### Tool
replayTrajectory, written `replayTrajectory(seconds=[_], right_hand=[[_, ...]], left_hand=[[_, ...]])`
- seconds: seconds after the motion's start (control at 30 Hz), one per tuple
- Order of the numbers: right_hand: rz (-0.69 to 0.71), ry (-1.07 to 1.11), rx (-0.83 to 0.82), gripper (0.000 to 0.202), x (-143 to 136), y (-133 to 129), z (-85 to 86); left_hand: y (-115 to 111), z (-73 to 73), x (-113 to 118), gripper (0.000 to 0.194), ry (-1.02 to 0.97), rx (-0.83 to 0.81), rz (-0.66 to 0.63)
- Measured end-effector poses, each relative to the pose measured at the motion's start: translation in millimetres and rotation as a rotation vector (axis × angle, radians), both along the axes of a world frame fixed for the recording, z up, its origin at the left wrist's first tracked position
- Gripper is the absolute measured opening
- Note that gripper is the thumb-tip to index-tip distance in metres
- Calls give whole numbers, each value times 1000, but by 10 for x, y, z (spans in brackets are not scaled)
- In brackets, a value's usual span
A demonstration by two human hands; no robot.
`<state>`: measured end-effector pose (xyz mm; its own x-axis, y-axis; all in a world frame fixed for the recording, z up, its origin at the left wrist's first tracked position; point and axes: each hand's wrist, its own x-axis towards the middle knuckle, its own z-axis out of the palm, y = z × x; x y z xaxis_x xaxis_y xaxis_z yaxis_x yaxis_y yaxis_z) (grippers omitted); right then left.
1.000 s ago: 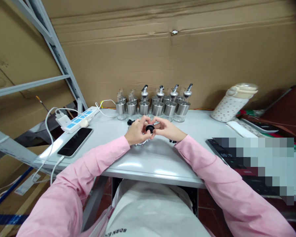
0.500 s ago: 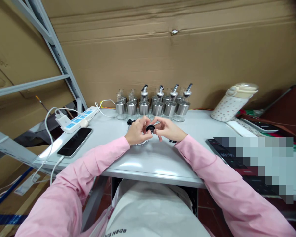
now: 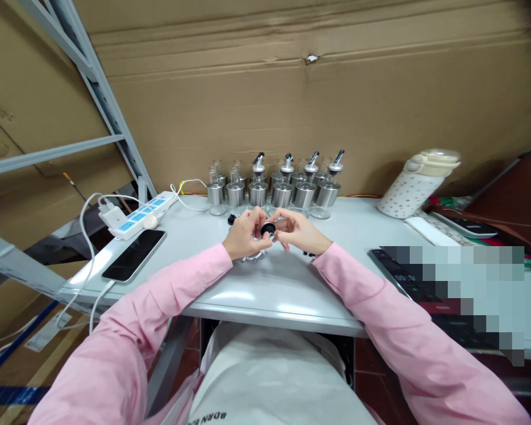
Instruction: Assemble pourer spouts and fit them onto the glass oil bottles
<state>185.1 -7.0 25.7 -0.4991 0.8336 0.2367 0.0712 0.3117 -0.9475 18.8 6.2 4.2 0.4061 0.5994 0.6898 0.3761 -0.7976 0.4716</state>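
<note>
Glass bottles [image 3: 282, 195] hold four spouts [image 3: 287, 164]. Before them, your left hand [image 3: 244, 235] and right hand [image 3: 303, 232] pinch a black part [image 3: 268, 228].

Seen over my remote feed, a small workshop or packing corner, by all appearances: a grey table [image 3: 265, 289] backs onto cardboard sheeting [image 3: 230, 106] beside a metal rack [image 3: 53, 154], matching steel-and-glass bottles [image 3: 282, 193] line up in rows, and a carton [image 3: 68, 378] sits below near reddish floor tiles [image 3: 371, 369].
</note>
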Motion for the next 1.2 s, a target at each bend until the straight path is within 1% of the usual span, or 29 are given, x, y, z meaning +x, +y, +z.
replayTrajectory(seconds=[0.07, 0.13, 0.27, 0.43, 0.6, 0.73, 0.93, 1.07, 1.2], right_hand=[[28, 48, -20, 22, 1, 6, 2], [25, 74, -21, 23, 9, 12, 3], [6, 88, -15, 24, 33, 30, -10], [26, 110, -18, 27, 50, 53, -28], [38, 119, -30, 31, 69, 54, -7], [21, 97, -35, 31, 86, 54, 16], [-26, 142, -46, 31, 62, 48, -9], [-108, 152, 10, 35, 48, 42, -18], [-135, 171, 54, 36, 54, 64, -17]], left_hand=[[25, -27, -10, 25, -22, -7, -19], [41, -49, -18, 26, -34, -6, -31], [52, -73, -29, 24, -34, -10, -58], [52, -81, -29, 21, -50, -10, -96], [42, -87, -13, 21, -74, 20, -92], [44, -103, -4, 17, -80, 25, -88], [47, -101, -10, 20, -66, 49, -72], [32, -85, -5, 24, -46, 53, -79], [28, -74, 7, 29, -19, 60, -46]])
